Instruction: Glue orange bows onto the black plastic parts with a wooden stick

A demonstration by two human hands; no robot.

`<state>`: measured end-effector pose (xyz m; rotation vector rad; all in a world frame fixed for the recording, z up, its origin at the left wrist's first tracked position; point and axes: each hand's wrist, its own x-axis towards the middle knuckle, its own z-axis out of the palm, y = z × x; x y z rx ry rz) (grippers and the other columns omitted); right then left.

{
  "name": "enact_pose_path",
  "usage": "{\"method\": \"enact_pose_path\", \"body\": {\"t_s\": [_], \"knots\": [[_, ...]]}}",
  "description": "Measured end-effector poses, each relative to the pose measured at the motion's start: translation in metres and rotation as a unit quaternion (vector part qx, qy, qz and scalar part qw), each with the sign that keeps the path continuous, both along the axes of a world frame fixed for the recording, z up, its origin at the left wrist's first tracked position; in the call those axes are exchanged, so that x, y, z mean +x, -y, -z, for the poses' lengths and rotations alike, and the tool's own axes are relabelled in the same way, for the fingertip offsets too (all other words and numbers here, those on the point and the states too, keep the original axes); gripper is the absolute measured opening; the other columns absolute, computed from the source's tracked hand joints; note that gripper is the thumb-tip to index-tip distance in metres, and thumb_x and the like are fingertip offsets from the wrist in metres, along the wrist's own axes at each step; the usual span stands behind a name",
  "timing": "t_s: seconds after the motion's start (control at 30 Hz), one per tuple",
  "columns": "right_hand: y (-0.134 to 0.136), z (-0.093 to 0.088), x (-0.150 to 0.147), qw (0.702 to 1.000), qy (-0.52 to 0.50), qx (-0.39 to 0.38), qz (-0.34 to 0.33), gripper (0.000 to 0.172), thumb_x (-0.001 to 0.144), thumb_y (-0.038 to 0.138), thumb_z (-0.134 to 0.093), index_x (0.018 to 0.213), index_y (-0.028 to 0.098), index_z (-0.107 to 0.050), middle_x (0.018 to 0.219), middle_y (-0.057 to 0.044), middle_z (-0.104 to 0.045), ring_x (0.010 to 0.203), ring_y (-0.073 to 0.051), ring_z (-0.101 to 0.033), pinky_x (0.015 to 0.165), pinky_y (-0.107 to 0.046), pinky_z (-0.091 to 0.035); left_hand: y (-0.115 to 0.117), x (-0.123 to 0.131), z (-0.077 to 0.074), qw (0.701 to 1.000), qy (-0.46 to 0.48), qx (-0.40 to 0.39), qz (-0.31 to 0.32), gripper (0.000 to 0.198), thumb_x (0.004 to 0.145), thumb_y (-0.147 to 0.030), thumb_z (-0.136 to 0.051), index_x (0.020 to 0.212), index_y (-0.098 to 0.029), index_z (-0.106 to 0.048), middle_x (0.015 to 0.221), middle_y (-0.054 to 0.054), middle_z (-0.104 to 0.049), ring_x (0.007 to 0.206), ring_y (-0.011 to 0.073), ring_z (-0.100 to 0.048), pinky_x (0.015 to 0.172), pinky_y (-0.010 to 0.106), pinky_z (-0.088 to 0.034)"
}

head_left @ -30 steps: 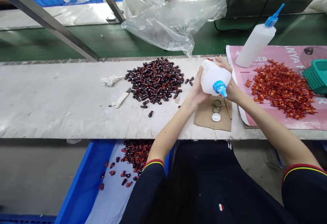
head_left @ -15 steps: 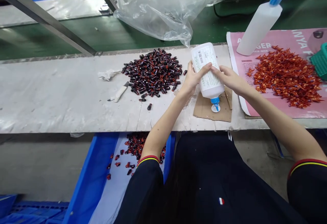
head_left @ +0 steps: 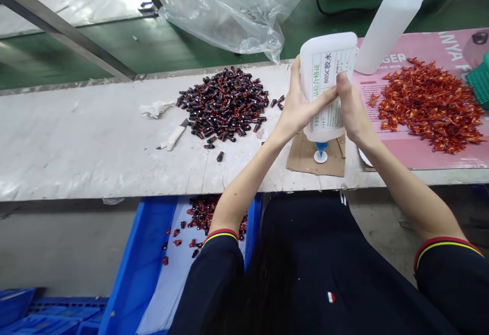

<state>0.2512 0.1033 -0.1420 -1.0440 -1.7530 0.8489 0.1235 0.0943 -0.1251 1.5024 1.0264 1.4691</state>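
Upside down, the white glue bottle (head_left: 327, 77) points its blue nozzle (head_left: 321, 146) at a small white cap (head_left: 320, 158) on a cardboard scrap (head_left: 301, 160) near the front edge of the workbench (head_left: 95, 141), right of its middle. The left hand (head_left: 300, 109) and right hand (head_left: 352, 108) clasp its sides, fingers curled tight around it. A heap of dark red pieces (head_left: 227, 103) lies to the left, and orange pieces (head_left: 431, 103) lie on a pink sheet (head_left: 420, 159) toward the right end.
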Motion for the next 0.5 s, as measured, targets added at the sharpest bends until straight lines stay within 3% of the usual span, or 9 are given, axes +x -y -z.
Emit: {"method": "enact_pose_path", "body": {"t_s": [0.1,0.2,0.27,0.33,0.4,0.43,0.5], "knots": [[0.004,0.004,0.000,0.995,-0.066,0.001,0.069,0.061,0.093,0.068,-0.028,0.119,0.025,-0.062,0.121,-0.006,-0.066,0.123,-0.025,-0.059,0.105,-0.041,-0.048,0.008,0.006,-0.007,0.998,-0.054,-0.010,-0.014,0.038,0.087,-0.038,-0.051,0.113,-0.018,-0.069,0.134,0.006,-0.060,0.139,0.0302,-0.040,0.094,0.040,-0.045],[0.007,0.006,0.000,0.991,-0.072,0.036,0.105,0.064,0.093,0.069,-0.026,0.111,0.022,-0.065,0.112,-0.007,-0.069,0.118,-0.026,-0.062,0.101,-0.043,-0.050,0.011,0.009,-0.009,0.999,-0.007,-0.032,-0.035,0.064,0.089,-0.035,-0.017,0.110,-0.005,-0.069,0.125,0.003,-0.059,0.130,0.0309,-0.042,0.077,0.037,-0.044],[0.008,0.006,-0.001,0.989,-0.073,0.055,0.116,0.066,0.092,0.070,-0.024,0.107,0.021,-0.066,0.107,-0.007,-0.069,0.117,-0.027,-0.062,0.100,-0.042,-0.050,0.010,0.010,-0.006,0.999,0.005,0.015,-0.048,0.057,0.089,-0.039,-0.027,0.118,-0.011,-0.066,0.127,0.002,-0.059,0.128,0.0293,-0.048,0.081,0.035,-0.045],[0.009,0.006,-0.001,0.988,-0.080,0.066,0.115,0.066,0.092,0.071,-0.023,0.103,0.022,-0.066,0.103,-0.006,-0.070,0.115,-0.027,-0.063,0.099,-0.042,-0.051,0.008,0.010,-0.002,0.990,-0.069,0.100,-0.072,0.050,0.085,-0.045,-0.049,0.124,-0.017,-0.062,0.136,0.007,-0.057,0.127,0.0256,-0.055,0.089,0.033,-0.047],[0.010,0.005,-0.002,0.987,-0.088,0.074,0.115,0.066,0.092,0.071,-0.022,0.099,0.023,-0.067,0.098,-0.005,-0.070,0.113,-0.027,-0.064,0.098,-0.042,-0.052,0.009,0.010,0.000,0.943,-0.246,0.198,-0.104,0.054,0.086,-0.050,-0.044,0.120,-0.012,-0.063,0.139,0.014,-0.055,0.129,0.0249,-0.053,0.090,0.033,-0.047],[0.010,0.005,-0.002,0.986,-0.091,0.079,0.117,0.066,0.092,0.071,-0.021,0.098,0.023,-0.067,0.096,-0.005,-0.070,0.112,-0.027,-0.065,0.098,-0.043,-0.052,0.011,0.010,-0.001,0.895,-0.360,0.235,-0.115,0.060,0.089,-0.050,-0.031,0.113,-0.007,-0.067,0.136,0.015,-0.056,0.130,0.0267,-0.050,0.086,0.034,-0.047],[0.011,0.006,-0.002,0.984,-0.097,0.089,0.123,0.066,0.093,0.070,-0.021,0.097,0.023,-0.067,0.092,-0.005,-0.069,0.111,-0.027,-0.065,0.097,-0.043,-0.052,0.018,0.011,-0.005,0.767,-0.572,0.266,-0.115,0.081,0.087,-0.040,-0.002,0.089,-0.001,-0.072,0.118,0.009,-0.065,0.128,0.0276,-0.045,0.072,0.032,-0.047]]}}
